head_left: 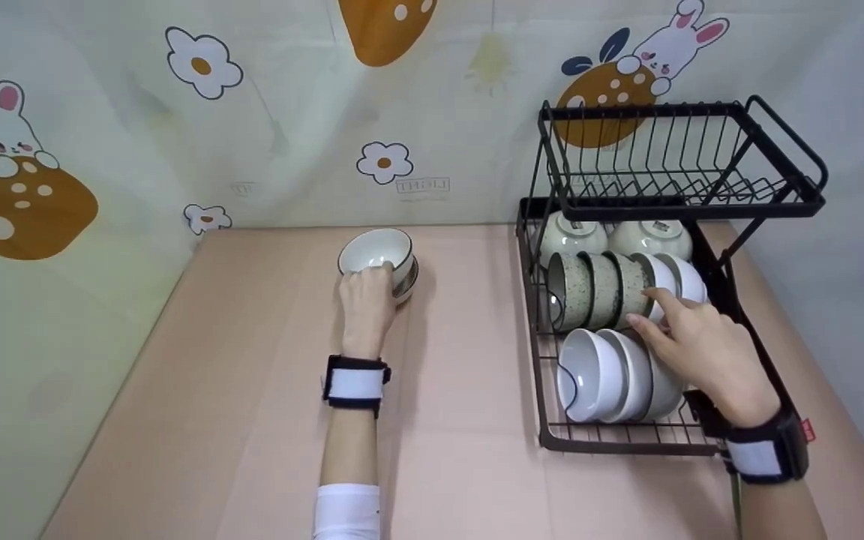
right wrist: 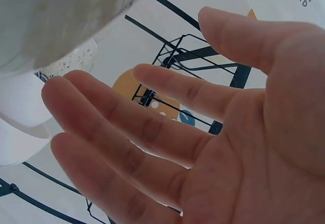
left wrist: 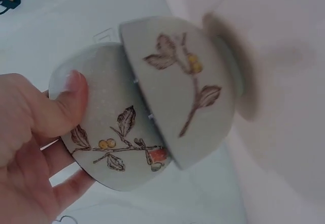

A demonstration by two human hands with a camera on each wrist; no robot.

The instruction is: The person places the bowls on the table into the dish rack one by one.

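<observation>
My left hand (head_left: 367, 311) grips a cream bowl (head_left: 374, 249) by its near side. In the left wrist view, thumb and fingers pinch this bowl (left wrist: 104, 107), which has a painted branch with leaves and yellow berries. It sits tilted over the rim of a second, similar bowl (left wrist: 185, 89) standing on the tabletop. On the right, my right hand (head_left: 709, 356) hovers over the dish rack beside the speckled bowls (head_left: 571, 292), its thumb and index finger near the last one. The right wrist view shows its fingers (right wrist: 147, 132) spread, holding nothing; contact with a bowl cannot be told.
The black two-tier dish rack (head_left: 535, 360) stands at the right. Its lower level holds white bowls (head_left: 589, 375) in front, more white bowls (head_left: 683, 277) beside the speckled ones, and upturned bowls (head_left: 649, 238) behind. Its upper basket (head_left: 691, 210) overhangs the back. A patterned curtain (head_left: 289, 112) backs the table.
</observation>
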